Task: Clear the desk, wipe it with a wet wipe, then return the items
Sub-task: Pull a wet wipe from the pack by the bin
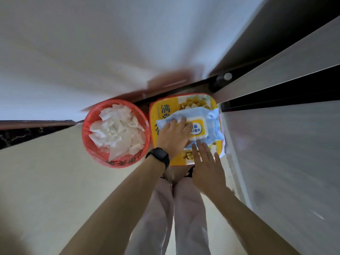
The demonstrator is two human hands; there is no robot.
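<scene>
Floor (46, 181): one bin (85, 129), one tin (162, 110), one wipe pack (211, 124).

The pale floor (46, 181) carries a red bin (85, 133) of white paper (116, 129), just beside a yellow box (155, 115).

Wet-wipe pack (211, 115): pale blue wrapper. Its flip lid (199, 128) is white-edged with a yellow panel and a white label carrying blue characters. Box (165, 109) beneath: bright yellow with an orange-red rim, dark blue characters and printed clusters of pale yellow rounded pieces. Bin (86, 137): red, with dark lettering on the near wall; the crumpled tissues (116, 129) inside are plain white. Wristband (159, 156) — black. Trousers (189, 208) — pale pink, unpatterned. Floor (46, 181): cream. Strip (18, 135) at the left edge: near-black with thin white veining. Panels (285, 144) on the right: light grey, separated by black gaps.
</scene>
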